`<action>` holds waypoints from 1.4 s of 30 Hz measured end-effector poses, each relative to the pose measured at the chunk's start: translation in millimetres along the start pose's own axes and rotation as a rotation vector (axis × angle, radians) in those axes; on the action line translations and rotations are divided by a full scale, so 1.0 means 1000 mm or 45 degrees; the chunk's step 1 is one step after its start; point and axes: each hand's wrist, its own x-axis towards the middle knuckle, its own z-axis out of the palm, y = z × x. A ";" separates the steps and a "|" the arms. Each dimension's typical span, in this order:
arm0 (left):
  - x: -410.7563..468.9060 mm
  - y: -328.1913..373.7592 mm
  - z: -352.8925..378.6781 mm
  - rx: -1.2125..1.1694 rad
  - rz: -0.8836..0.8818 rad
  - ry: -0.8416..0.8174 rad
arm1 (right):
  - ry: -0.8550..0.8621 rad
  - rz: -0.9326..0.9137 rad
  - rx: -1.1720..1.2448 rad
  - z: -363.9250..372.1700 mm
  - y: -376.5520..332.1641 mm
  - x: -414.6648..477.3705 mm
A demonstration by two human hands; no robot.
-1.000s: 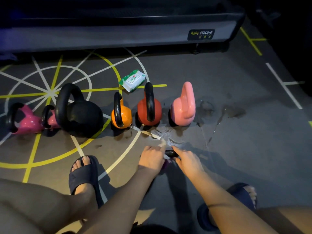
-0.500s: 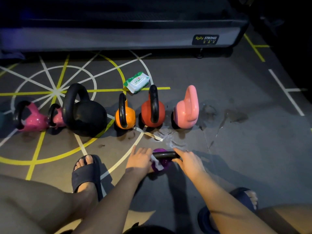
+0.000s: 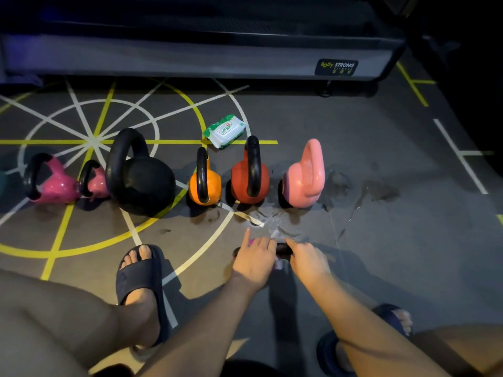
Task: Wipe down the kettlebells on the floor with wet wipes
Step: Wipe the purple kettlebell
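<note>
Floor inventory, head view.

- Small purple kettlebell (image 3: 251,242): nearest the person, mostly hidden under both hands; its black handle (image 3: 283,248) shows between them.
- Left hand (image 3: 254,263): index finger straight and raised, other fingers curled over the handle, pressing a white wet wipe (image 3: 279,264) to it.
- Right hand (image 3: 309,261): fingers together, curled on the handle's right end.
- Row behind, left to right: two magenta kettlebells (image 3: 55,186) tipped on their sides and touching; a large black kettlebell (image 3: 143,182); an orange kettlebell (image 3: 208,187); a red kettlebell (image 3: 243,180); an all-pink kettlebell (image 3: 304,183). The last four stand upright.
- Wet wipes pack (image 3: 225,130): green and white, lying just behind the orange and red ones; print too small to read.
- Grey machine base (image 3: 190,57) at the back, label reading "BODY STRONG" (image 3: 337,67).
- Grey floor (image 3: 381,240) with yellow and white lines; wet patches (image 3: 378,190) right of the pink one.
- Dark slides (image 3: 137,276) on both feet.
</note>
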 end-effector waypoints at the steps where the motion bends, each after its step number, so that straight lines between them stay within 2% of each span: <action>1: -0.004 -0.008 0.002 0.006 -0.001 0.014 | -0.002 -0.005 0.006 -0.001 0.000 0.000; 6: -0.030 -0.061 0.018 -0.211 -0.255 -0.092 | -0.015 0.000 0.056 -0.004 -0.003 0.001; 10: -0.030 -0.059 0.020 -0.240 -0.298 -0.064 | -0.027 0.015 0.060 -0.005 -0.004 0.001; 17: -0.018 0.001 0.022 -0.130 0.069 0.243 | -0.014 0.037 -0.061 -0.005 -0.008 -0.003; 19: -0.017 -0.003 0.019 -0.140 0.056 0.227 | -0.001 0.029 -0.072 -0.007 -0.010 -0.004; 24: -0.025 -0.052 0.017 -0.080 -0.249 0.032 | 0.011 0.008 -0.018 -0.006 -0.011 -0.006; 27: -0.030 -0.055 0.014 -0.180 -0.341 -0.045 | 0.013 0.020 -0.015 -0.005 -0.011 -0.006; 29: -0.028 -0.048 0.008 -0.236 -0.333 -0.031 | 0.010 0.029 -0.010 -0.004 -0.011 -0.005; 35: -0.020 -0.022 -0.004 -0.406 -0.081 0.188 | 0.012 0.045 -0.034 -0.006 -0.009 -0.002; 38: -0.020 -0.030 -0.002 -0.480 -0.138 0.160 | 0.005 0.033 -0.019 -0.006 -0.010 -0.003; 42: -0.021 -0.056 0.010 -0.565 -0.357 -0.001 | 0.033 0.039 0.016 -0.004 -0.010 -0.004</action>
